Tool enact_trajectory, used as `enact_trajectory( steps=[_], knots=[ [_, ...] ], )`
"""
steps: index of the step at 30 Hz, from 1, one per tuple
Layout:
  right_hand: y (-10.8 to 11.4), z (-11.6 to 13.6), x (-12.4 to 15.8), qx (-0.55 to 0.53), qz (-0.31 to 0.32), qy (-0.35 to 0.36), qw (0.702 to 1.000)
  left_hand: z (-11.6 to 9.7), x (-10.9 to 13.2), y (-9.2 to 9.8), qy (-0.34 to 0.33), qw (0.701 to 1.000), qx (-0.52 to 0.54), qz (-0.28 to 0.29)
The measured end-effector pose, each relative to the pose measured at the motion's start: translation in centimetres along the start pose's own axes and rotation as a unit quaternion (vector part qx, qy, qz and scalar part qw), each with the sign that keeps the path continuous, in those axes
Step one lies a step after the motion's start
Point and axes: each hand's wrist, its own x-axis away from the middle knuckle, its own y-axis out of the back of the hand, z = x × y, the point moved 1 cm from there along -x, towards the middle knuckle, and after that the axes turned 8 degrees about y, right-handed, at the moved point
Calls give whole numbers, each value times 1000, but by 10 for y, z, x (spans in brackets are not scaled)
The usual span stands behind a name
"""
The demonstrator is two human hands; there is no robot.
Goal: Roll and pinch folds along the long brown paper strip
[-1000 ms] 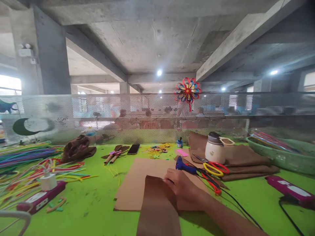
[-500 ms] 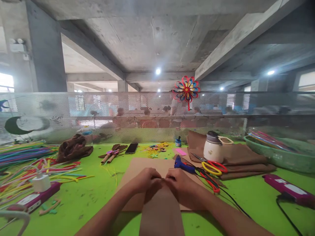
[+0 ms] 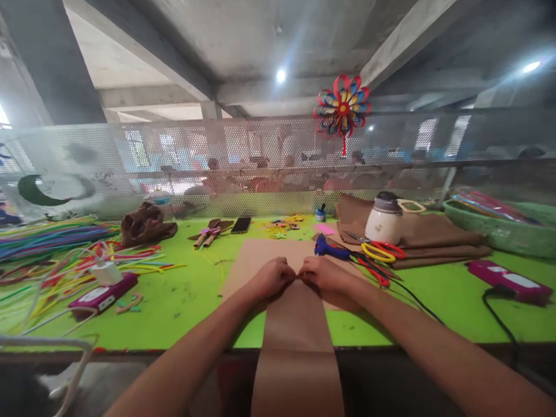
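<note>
A long brown paper strip (image 3: 296, 341) runs from the green table (image 3: 182, 295) over its front edge toward me. My left hand (image 3: 273, 278) and my right hand (image 3: 324, 274) meet at the strip's far end, fingers curled and pinching it side by side. Under the strip lies a flat sheet of brown cardboard (image 3: 260, 258). Just right of my right hand are a blue glue gun (image 3: 330, 250) and yellow and red scissors (image 3: 382, 255).
Coloured pipe cleaners (image 3: 56, 249) cover the left of the table, with a purple power strip (image 3: 102, 294). A white jar (image 3: 384, 219) stands on folded brown cloth (image 3: 434, 240); a green basket (image 3: 499, 231) and another purple strip (image 3: 506, 281) lie right. A mesh screen (image 3: 260, 168) backs the table; people sit beyond.
My left hand came in and joined the right at the strip's far end. The view has tilted down, showing the table's front edge and the strip hanging over it.
</note>
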Motion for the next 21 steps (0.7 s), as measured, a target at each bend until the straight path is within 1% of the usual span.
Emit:
enact_trajectory(
  steps=[7, 12, 15, 18, 21],
  knots=[
    [0, 4, -5, 8, 8, -7, 1000, -2, -2, 3, 0, 1000, 10, 14],
    [1, 5, -5, -11, 6, -28, 1000, -5, 0, 14, 41, 998, 34, 34],
    [2, 5, -4, -16, 8, -41, 999, -3, 3, 19, 64, 996, 49, 37],
    [2, 5, -3, -17, 12, -48, 999, 0, 6, 19, 77, 994, 62, 38],
    [1, 6, -3, -20, 13, -44, 999, 4, 6, 14, 82, 994, 72, 29]
  ],
)
